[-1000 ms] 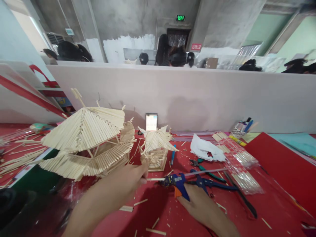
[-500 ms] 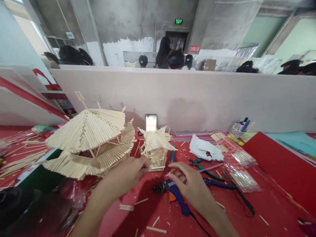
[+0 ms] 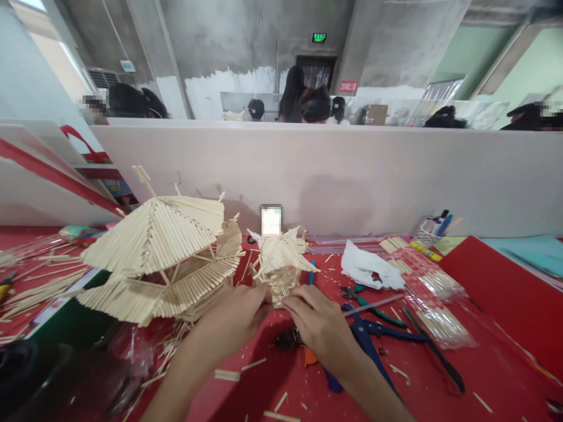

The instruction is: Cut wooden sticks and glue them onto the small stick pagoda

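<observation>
A small pavilion model [image 3: 281,258] made of pale wooden sticks stands in front of me, with a pointed, flared roof. My left hand [image 3: 248,308] is closed at the lower left of its base, fingers curled against it. My right hand [image 3: 319,319] is pinched at the front right of the base; the short stick seen between its fingers earlier is now hidden by the fingertips. Beneath the right hand lies a blue glue gun [image 3: 334,381], partly covered. A larger stick pavilion [image 3: 153,234] with two roof tiers stands to the left.
Green-handled cutters [image 3: 380,310] and dark blue-handled pliers [image 3: 396,332] lie right of my hands. Behind them are a white crumpled tissue [image 3: 369,266] and bagged sticks [image 3: 435,319]. A lit phone [image 3: 271,221] leans on the pale partition [image 3: 373,176]. Loose sticks [image 3: 227,375] are scattered in front.
My right hand has moved left and forward to the small pavilion's base, bringing the short stick with it. My left hand has shifted slightly right along the base.
</observation>
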{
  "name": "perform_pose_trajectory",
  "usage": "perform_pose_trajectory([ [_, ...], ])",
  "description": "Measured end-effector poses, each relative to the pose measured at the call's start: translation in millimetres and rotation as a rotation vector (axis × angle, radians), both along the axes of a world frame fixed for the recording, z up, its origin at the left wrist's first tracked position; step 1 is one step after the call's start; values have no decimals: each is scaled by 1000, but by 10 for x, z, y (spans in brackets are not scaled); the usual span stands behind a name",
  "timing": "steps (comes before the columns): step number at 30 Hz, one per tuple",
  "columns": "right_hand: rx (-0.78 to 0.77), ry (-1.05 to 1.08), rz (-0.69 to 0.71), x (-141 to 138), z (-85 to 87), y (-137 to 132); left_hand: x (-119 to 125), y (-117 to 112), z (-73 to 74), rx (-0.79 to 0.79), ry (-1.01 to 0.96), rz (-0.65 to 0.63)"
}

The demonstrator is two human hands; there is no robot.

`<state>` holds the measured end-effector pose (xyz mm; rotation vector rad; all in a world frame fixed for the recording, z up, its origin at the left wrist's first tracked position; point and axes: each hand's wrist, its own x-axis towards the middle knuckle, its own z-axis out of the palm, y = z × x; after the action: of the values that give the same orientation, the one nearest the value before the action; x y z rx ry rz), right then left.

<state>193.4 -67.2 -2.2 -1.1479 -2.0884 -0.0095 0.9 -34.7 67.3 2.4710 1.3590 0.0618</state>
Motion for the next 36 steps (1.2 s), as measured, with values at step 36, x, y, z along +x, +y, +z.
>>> perform_pose_trajectory([
  [36, 154, -152, -74, -142, 16, 306, 61, 123, -191, -32, -49, 233],
])
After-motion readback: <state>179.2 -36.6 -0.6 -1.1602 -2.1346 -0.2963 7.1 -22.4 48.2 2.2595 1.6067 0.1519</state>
